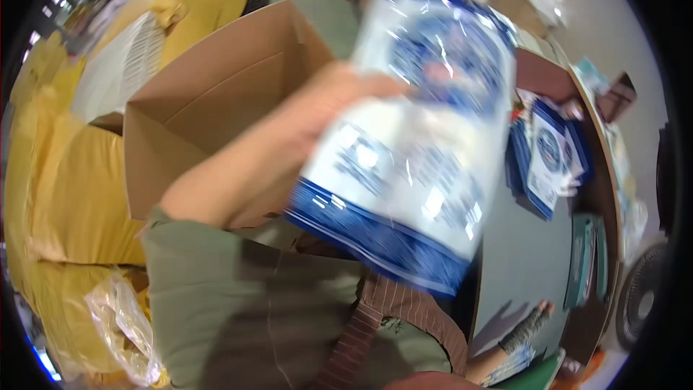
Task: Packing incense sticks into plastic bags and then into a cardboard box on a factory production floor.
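My left hand (343,97) is closed on a large white and blue plastic pouch (404,144), its thumb lying across the front. The pouch is raised and tilted in front of me, blurred by motion; the fingers behind it are hidden. To its left stands an open cardboard box (224,79), partly covered by my left forearm. Low on the right, my right hand (530,325), in a grey glove with bare fingertips, is over the grey tabletop (523,253). Its fingers appear apart, and I see nothing in them.
Several blue and white pouches (550,152) lie on the table's far part, beside a teal holder (583,260). A raised brown rim (613,224) edges the table; a fan (639,303) stands beyond it. Big yellow sacks (86,188) are piled on the left, with clear plastic wrap (123,325) below.
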The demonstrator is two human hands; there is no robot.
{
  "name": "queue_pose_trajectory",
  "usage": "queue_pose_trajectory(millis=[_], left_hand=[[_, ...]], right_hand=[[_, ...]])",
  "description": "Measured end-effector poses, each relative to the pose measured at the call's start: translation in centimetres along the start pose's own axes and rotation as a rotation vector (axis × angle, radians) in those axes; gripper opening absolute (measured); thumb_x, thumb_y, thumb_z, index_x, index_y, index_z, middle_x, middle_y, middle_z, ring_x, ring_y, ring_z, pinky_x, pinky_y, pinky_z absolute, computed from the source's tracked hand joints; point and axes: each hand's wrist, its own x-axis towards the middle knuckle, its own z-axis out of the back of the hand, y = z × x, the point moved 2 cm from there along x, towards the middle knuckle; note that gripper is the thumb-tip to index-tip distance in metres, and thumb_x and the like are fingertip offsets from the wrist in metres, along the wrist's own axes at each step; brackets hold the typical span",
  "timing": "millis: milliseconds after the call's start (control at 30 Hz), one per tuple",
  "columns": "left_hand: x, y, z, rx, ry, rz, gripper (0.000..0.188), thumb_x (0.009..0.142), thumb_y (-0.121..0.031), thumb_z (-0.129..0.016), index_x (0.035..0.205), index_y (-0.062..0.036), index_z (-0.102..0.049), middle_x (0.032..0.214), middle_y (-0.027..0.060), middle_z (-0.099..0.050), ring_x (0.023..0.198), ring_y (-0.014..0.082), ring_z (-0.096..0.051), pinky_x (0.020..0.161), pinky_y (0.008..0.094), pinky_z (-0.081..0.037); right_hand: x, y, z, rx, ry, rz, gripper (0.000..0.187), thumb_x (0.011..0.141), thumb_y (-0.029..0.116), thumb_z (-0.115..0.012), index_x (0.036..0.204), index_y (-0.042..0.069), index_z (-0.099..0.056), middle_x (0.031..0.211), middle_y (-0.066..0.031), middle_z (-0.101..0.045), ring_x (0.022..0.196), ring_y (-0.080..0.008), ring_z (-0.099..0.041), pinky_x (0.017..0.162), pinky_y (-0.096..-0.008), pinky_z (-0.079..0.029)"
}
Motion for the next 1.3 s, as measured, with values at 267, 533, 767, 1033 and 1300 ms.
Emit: queue_pose_trajectory(millis=[267, 533, 767, 1033, 1300], left_hand=[[-5.1, -0.9, 26.4, 0.087, -0.564, 0.297, 0.040, 0.083, -0.008, -0.065, 0.117, 0.0094, -0.054, 0.106, 0.0205, -0.066, 0.089, 0.0302, -0.069, 0.081, 0.0424, -0.058], [-10.1, 16.3, 45.8, -0.052, -0.919, 0.522, 0.035, 0.086, -0.011, -0.060, 0.115, 0.0072, -0.055, 0.101, 0.0193, -0.066, 0.087, 0.0295, -0.068, 0.079, 0.0447, -0.058], [-11.5, 16.8, 46.8, -0.286, -0.743, 0.445, 0.041, 0.089, -0.018, -0.058, 0.123, 0.0028, -0.052, 0.111, 0.0196, -0.064, 0.097, 0.0300, -0.066, 0.086, 0.0470, -0.055], [-14.8, 17.4, 48.1, -0.272, -0.801, 0.465, 0.055, 0.091, -0.032, -0.061, 0.135, -0.0039, -0.045, 0.137, 0.0197, -0.047, 0.108, 0.0361, -0.061, 0.094, 0.0464, -0.050], [-15.9, 11.0, 52.6, 0.330, -1.424, 0.331, 0.049, 0.090, -0.031, -0.062, 0.132, -0.0093, -0.051, 0.102, 0.0072, -0.064, 0.082, 0.0181, -0.061, 0.060, 0.0284, -0.051]], right_hand=[[-4.9, 11.6, -10.4, 0.273, -0.123, -0.175, 0.054, 0.095, 0.019, -0.054, 0.144, 0.007, -0.033, 0.138, -0.0167, -0.045, 0.121, -0.0295, -0.048, 0.102, -0.0378, -0.040], [-3.3, 6.7, -12.2, -0.056, 0.081, 0.023, 0.055, 0.096, 0.013, -0.054, 0.145, 0.008, -0.030, 0.136, -0.0199, -0.047, 0.118, -0.0269, -0.051, 0.095, -0.0332, -0.045], [-4.4, 7.4, -11.5, -0.089, 0.020, -0.055, 0.049, 0.098, 0.012, -0.050, 0.143, 0.006, -0.033, 0.140, -0.0190, -0.043, 0.125, -0.0284, -0.047, 0.100, -0.0346, -0.042], [-3.4, 7.2, -11.3, -0.103, 0.045, 0.007, 0.045, 0.098, 0.010, -0.046, 0.142, 0.004, -0.036, 0.142, -0.0166, -0.042, 0.127, -0.0267, -0.046, 0.106, -0.0359, -0.037], [-3.3, 5.2, -12.1, -0.136, 0.083, 0.103, 0.044, 0.098, 0.010, -0.046, 0.141, 0.004, -0.037, 0.141, -0.0156, -0.043, 0.127, -0.0261, -0.045, 0.104, -0.0349, -0.037]])
